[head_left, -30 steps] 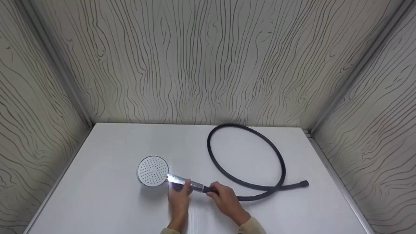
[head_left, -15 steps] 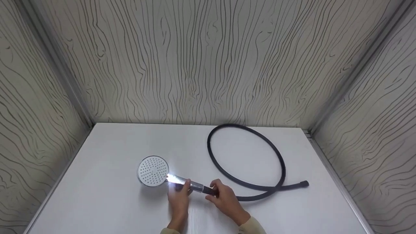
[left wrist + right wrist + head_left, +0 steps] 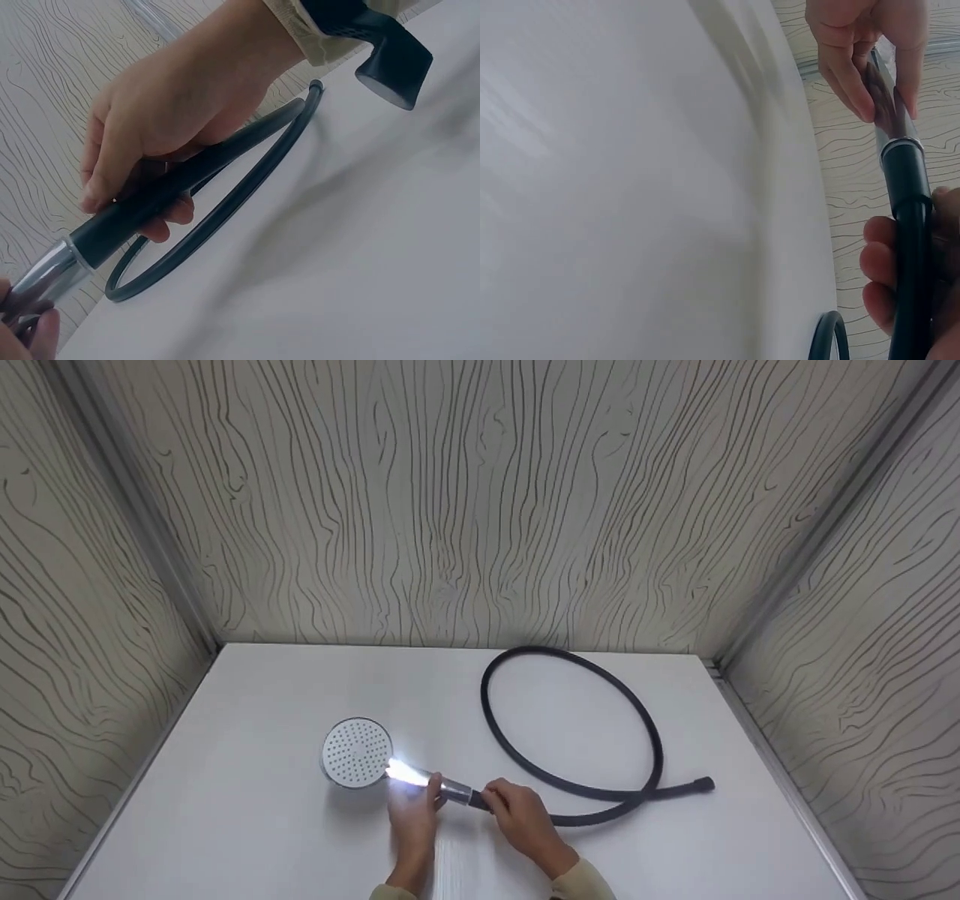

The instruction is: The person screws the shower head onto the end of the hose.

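Observation:
A shower head (image 3: 358, 753) with a round, dotted white face and a shiny chrome handle lies to the left in the head view. My left hand (image 3: 414, 817) grips its handle (image 3: 455, 790), thumb on top. A black hose (image 3: 592, 817) meets the handle's lower end, its black end piece (image 3: 101, 238) against the chrome rim in the left wrist view. My right hand (image 3: 523, 819) holds the hose just behind that joint, fingers curled round it in the right wrist view. How deep the joint goes is hidden.
The hose makes one wide loop on the white table (image 3: 262, 697), and its free end (image 3: 703, 784) points right. Wood-patterned panels (image 3: 450, 510) stand behind the table and at both sides.
My right fingers loosened from the hose about half a second ago and have closed on it again. The shower head has shifted very slightly right; my left hand keeps its grip.

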Available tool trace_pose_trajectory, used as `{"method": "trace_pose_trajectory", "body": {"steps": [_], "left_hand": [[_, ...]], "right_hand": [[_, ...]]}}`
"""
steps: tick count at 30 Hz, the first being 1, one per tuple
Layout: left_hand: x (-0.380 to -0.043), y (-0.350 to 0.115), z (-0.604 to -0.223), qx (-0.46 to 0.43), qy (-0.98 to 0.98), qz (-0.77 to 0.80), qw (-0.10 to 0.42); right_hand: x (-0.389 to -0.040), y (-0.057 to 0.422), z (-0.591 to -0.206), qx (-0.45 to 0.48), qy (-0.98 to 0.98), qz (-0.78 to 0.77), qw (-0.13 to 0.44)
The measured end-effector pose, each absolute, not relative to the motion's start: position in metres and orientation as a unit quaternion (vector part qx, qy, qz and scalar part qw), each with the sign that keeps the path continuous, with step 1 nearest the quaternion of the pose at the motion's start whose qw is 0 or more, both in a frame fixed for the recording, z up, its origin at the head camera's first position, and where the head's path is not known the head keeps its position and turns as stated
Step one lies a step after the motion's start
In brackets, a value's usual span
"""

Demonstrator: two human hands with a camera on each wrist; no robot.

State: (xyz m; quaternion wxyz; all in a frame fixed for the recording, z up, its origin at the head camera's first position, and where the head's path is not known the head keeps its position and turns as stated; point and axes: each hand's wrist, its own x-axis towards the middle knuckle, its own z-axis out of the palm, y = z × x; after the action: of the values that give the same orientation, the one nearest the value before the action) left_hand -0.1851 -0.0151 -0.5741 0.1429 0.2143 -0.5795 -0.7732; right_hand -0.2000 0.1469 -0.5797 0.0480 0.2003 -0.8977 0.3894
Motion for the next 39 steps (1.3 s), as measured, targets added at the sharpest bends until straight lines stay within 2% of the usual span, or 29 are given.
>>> {"method": "trace_pose_trajectory", "body": {"steps": [4, 10, 13, 21, 24, 27, 32, 36, 39], "left_hand": [[-0.187, -0.017, -0.572, 0.217, -0.581, -0.775, 0.123], [-0.185, -0.015, -0.573, 0.233, -0.591, -0.763, 0.119], [-0.185, -0.014, -0.573, 0.231, -0.588, -0.766, 0.119], [-0.184, -0.019, -0.57, 0.208, -0.589, -0.774, 0.104], [-0.185, -0.02, -0.571, 0.201, -0.587, -0.777, 0.105], [-0.184, -0.02, -0.572, 0.21, -0.596, -0.768, 0.102], [-0.185, -0.018, -0.577, 0.23, -0.606, -0.755, 0.102], [-0.185, -0.017, -0.578, 0.236, -0.605, -0.753, 0.109], [-0.185, -0.017, -0.579, 0.232, -0.589, -0.766, 0.11]], "right_hand": [[-0.197, 0.146, -0.58, 0.196, -0.895, 0.4, 0.03], [-0.195, 0.144, -0.581, 0.202, -0.897, 0.387, 0.072], [-0.196, 0.145, -0.581, 0.213, -0.899, 0.375, 0.075], [-0.202, 0.151, -0.568, 0.249, -0.911, 0.328, -0.02], [-0.202, 0.152, -0.568, 0.237, -0.907, 0.346, -0.032], [-0.2, 0.15, -0.574, 0.221, -0.903, 0.369, -0.014], [-0.194, 0.145, -0.582, 0.198, -0.905, 0.373, 0.052], [-0.192, 0.143, -0.585, 0.213, -0.901, 0.365, 0.1], [-0.193, 0.146, -0.585, 0.237, -0.901, 0.349, 0.104]]}}
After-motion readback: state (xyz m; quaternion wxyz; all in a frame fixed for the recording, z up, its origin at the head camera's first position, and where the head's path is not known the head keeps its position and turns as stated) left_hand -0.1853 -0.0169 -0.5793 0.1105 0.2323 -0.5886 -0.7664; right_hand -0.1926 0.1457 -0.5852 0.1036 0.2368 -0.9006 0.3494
